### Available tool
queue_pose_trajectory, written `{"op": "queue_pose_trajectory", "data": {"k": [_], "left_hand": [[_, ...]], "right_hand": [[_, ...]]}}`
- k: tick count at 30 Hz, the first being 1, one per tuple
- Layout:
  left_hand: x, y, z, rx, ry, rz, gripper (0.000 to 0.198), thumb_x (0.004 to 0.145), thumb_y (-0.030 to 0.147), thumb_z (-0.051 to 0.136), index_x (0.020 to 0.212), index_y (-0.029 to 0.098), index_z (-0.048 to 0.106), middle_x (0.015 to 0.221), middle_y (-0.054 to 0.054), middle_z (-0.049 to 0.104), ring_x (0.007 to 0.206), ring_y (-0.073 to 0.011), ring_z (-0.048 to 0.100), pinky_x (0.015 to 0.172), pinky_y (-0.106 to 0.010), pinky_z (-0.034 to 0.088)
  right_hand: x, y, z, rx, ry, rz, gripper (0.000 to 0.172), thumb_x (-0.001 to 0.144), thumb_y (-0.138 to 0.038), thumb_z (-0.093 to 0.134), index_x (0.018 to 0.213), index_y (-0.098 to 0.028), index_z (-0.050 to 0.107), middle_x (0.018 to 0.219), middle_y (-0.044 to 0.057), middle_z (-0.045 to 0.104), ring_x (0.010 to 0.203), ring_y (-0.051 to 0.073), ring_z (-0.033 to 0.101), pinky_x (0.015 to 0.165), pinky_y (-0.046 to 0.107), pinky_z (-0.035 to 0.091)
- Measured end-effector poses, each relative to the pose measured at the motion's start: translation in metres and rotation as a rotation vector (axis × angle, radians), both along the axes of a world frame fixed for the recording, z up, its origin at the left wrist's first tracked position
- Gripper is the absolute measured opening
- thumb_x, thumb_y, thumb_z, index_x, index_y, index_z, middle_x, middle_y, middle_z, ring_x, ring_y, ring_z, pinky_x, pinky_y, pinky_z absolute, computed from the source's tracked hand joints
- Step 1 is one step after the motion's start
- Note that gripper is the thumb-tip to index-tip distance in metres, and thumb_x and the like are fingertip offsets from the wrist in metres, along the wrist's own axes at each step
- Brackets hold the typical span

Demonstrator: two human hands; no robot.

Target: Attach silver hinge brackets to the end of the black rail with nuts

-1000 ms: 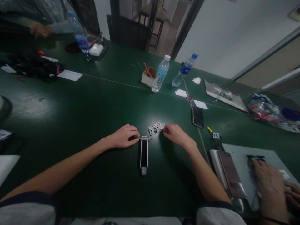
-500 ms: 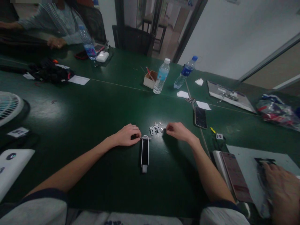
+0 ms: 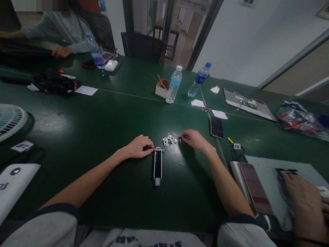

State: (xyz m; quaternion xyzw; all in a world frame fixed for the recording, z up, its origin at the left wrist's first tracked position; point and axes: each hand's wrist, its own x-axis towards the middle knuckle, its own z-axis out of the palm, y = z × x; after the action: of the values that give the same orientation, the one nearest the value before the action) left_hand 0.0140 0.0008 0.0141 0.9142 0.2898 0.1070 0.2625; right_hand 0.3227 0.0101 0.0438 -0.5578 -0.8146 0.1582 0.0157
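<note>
Near the middle of the green table lies a slim metal device (image 3: 158, 166) with a long black face, a crosswise pin at its far end and a grey block at its near end. My left hand (image 3: 140, 146) rests beside it, fingers curled, with thumb and fingertips closed at the left tip of the pin. To the right, my right hand (image 3: 194, 139) pinches a small dark metal part (image 3: 180, 140) just above or on the table; its exact shape is unclear. Between the hands lie small metal plates (image 3: 166, 141) with holes and several nuts (image 3: 174, 134).
Beyond stand a small box (image 3: 161, 91) and two water bottles (image 3: 174, 85) (image 3: 199, 79). At right are a dark phone (image 3: 217, 127), a reddish phone (image 3: 255, 188) and another person's hand (image 3: 303, 197) on a grey board. A white fan (image 3: 11, 120) stands at left.
The small dark part now shows clearly at my right fingertips. My left hand stays at the pin. The whole view has shifted slightly, and the other person's hand at right has moved a little.
</note>
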Motion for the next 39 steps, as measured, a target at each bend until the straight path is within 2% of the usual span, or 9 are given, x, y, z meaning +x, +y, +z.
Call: {"op": "queue_pose_trajectory", "data": {"k": [6,9,16,20,25,32,34,39], "left_hand": [[-0.001,0.001,-0.003,-0.010,-0.023,-0.007,0.022,0.090,0.033,0.049,0.087,0.018,0.064,0.080,-0.002,0.062,0.075,-0.0175,0.052,0.071,-0.031,0.034],[-0.002,0.000,-0.003,-0.016,-0.029,-0.015,0.021,0.090,0.032,0.048,0.087,0.017,0.064,0.079,-0.002,0.062,0.075,-0.0173,0.052,0.072,-0.031,0.034],[-0.003,0.000,-0.001,-0.022,-0.031,-0.023,0.021,0.090,0.031,0.049,0.087,0.017,0.064,0.079,-0.002,0.061,0.076,-0.0175,0.052,0.072,-0.032,0.034],[-0.003,0.000,-0.003,-0.012,-0.035,-0.018,0.020,0.090,0.030,0.049,0.086,0.017,0.063,0.078,-0.002,0.061,0.076,-0.0174,0.052,0.072,-0.032,0.034],[-0.004,0.000,-0.002,-0.011,-0.043,-0.026,0.020,0.090,0.030,0.049,0.087,0.018,0.063,0.079,-0.002,0.062,0.076,-0.0175,0.052,0.072,-0.031,0.034],[-0.003,-0.001,0.000,-0.014,-0.041,-0.023,0.020,0.089,0.030,0.049,0.086,0.017,0.063,0.079,-0.002,0.061,0.076,-0.0177,0.052,0.073,-0.032,0.034],[-0.003,-0.001,-0.001,-0.006,-0.051,-0.020,0.019,0.089,0.030,0.050,0.086,0.017,0.064,0.078,-0.002,0.061,0.076,-0.0178,0.052,0.073,-0.032,0.034],[-0.004,0.000,-0.004,-0.009,-0.063,-0.029,0.020,0.090,0.030,0.049,0.087,0.017,0.064,0.078,-0.002,0.062,0.076,-0.0175,0.052,0.073,-0.032,0.034]], "right_hand": [[0.006,-0.005,0.009,0.034,-0.021,-0.029,0.016,0.085,-0.019,0.059,0.098,-0.014,0.068,0.093,0.008,0.067,0.081,0.016,0.061,0.074,0.025,0.043],[0.003,-0.009,0.012,-0.037,-0.079,-0.028,0.013,0.084,-0.023,0.062,0.092,-0.016,0.069,0.087,0.007,0.069,0.078,0.017,0.062,0.070,0.026,0.043],[-0.015,-0.015,0.009,-0.159,-0.103,-0.096,0.010,0.080,-0.016,0.061,0.085,-0.016,0.070,0.082,0.006,0.071,0.075,0.018,0.065,0.065,0.025,0.042],[-0.024,-0.022,0.013,-0.087,-0.152,-0.081,0.010,0.082,-0.018,0.058,0.080,-0.016,0.068,0.081,0.009,0.070,0.073,0.019,0.064,0.063,0.027,0.041],[-0.038,-0.032,0.023,-0.058,-0.019,-0.017,0.013,0.085,-0.017,0.053,0.085,-0.015,0.066,0.081,0.007,0.069,0.072,0.016,0.062,0.066,0.026,0.042],[-0.022,-0.026,0.019,-0.142,-0.046,-0.061,0.012,0.086,-0.014,0.054,0.089,-0.014,0.067,0.081,0.007,0.070,0.073,0.017,0.063,0.065,0.026,0.043],[-0.019,-0.023,0.016,-0.115,-0.037,-0.072,0.012,0.087,-0.015,0.055,0.091,-0.014,0.066,0.083,0.007,0.070,0.073,0.017,0.064,0.066,0.026,0.043],[-0.026,-0.007,0.005,0.106,-0.014,-0.105,0.015,0.089,-0.021,0.054,0.096,-0.015,0.065,0.094,0.009,0.067,0.086,0.019,0.062,0.077,0.028,0.044]]}}
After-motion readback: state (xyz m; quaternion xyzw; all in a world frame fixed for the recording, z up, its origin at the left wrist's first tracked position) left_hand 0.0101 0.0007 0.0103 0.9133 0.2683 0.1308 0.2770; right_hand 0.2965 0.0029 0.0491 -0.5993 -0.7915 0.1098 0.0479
